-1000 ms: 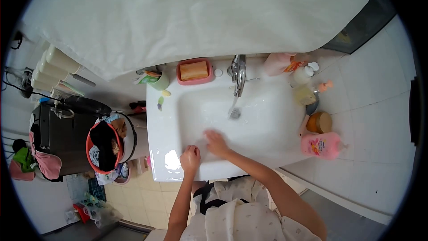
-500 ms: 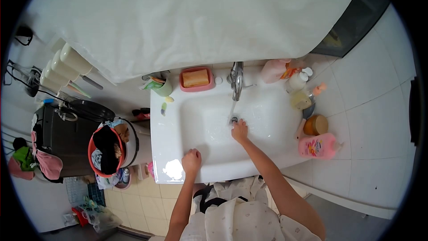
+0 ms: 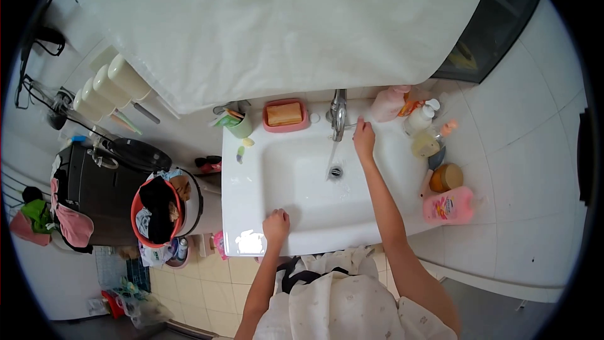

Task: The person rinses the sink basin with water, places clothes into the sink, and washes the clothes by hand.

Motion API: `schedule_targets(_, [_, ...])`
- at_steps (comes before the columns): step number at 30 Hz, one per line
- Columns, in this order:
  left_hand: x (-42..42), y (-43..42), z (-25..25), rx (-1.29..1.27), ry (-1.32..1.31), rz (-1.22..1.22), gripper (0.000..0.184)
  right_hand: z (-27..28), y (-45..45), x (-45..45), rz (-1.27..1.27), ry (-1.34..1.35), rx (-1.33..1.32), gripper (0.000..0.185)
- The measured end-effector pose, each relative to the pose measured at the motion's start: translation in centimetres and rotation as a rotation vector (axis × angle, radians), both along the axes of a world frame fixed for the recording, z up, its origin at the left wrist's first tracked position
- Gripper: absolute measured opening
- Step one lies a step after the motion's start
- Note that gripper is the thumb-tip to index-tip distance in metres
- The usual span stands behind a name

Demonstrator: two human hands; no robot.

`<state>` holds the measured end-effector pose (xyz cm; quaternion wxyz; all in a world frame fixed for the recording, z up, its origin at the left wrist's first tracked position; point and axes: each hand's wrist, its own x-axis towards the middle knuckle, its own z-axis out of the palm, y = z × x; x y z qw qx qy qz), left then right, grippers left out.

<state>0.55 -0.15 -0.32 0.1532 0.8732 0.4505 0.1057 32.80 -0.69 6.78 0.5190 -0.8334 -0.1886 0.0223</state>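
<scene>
Water runs from the chrome faucet [image 3: 338, 116] into the white sink [image 3: 302, 237], down toward the metal drain [image 3: 335, 172]. My right hand [image 3: 363, 138] reaches over the basin to the thin faucet lever [image 3: 350, 126], its fingers closed at the lever's end. On the sink's front left rim rests my left hand [image 3: 276, 226], curled into a loose fist with nothing visible in it. Left of the faucet, a pink soap dish [image 3: 286, 129] holds an orange-brown bar of soap [image 3: 284, 114].
A green cup [image 3: 241, 128] with brushes stands at the back left corner. Along the right side are pump bottles [image 3: 418, 118], a jar [image 3: 447, 177] and a pink bottle [image 3: 448, 206]. A red basin of clothes [image 3: 138, 206] sits to the left. White cloth [image 3: 277, 31] hangs behind.
My right hand has left the drain and moved up to the faucet lever. The drain is now uncovered. My left hand stays on the rim, and the view has shifted slightly.
</scene>
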Motion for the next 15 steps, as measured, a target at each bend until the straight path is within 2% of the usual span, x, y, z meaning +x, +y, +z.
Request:
schedule_targets(2, [-0.2,0.0,-0.2,-0.004,-0.012,0.005,0.016,-2.0,1.0,2.1,-0.052,0.065,-0.059,0.037])
schedule_targets(3, [-0.2,0.0,-0.3,0.0,-0.01,0.003,0.016,-0.5,1.1,1.5,-0.077,-0.083,-0.096,0.037])
schedule_targets(4, [-0.1,0.1,-0.3,0.005,-0.009,0.001,0.016,-1.3,1.8,2.4,-0.073,-0.084,-0.092,0.037])
schedule_targets(7, [-0.1,0.0,-0.2,0.003,0.034,-0.007,0.016,-3.4,2.8,4.1,-0.13,0.063,-0.083,0.036])
schedule_targets(9, [0.0,0.0,-0.1,0.0,0.025,-0.009,0.016,-4.2,2.6,4.0,-0.064,0.105,0.114,0.032])
schedule_targets(10, [0.0,0.1,-0.1,-0.001,0.015,-0.004,0.016,-3.4,2.1,3.3,-0.062,0.103,0.116,0.032])
schedule_targets(12, [-0.1,0.1,-0.4,0.001,0.006,0.003,0.016,-2.4,0.1,1.0,0.111,0.247,0.19,0.027])
schedule_targets(14, [-0.2,0.1,-0.3,0.001,-0.002,0.011,0.016,-9.5,-0.8,1.2,0.177,0.112,-0.081,0.022])
schedule_targets(15, [-0.1,0.1,-0.2,-0.008,0.01,0.007,0.016,-11.1,-1.7,0.2,0.267,0.043,-0.266,0.019])
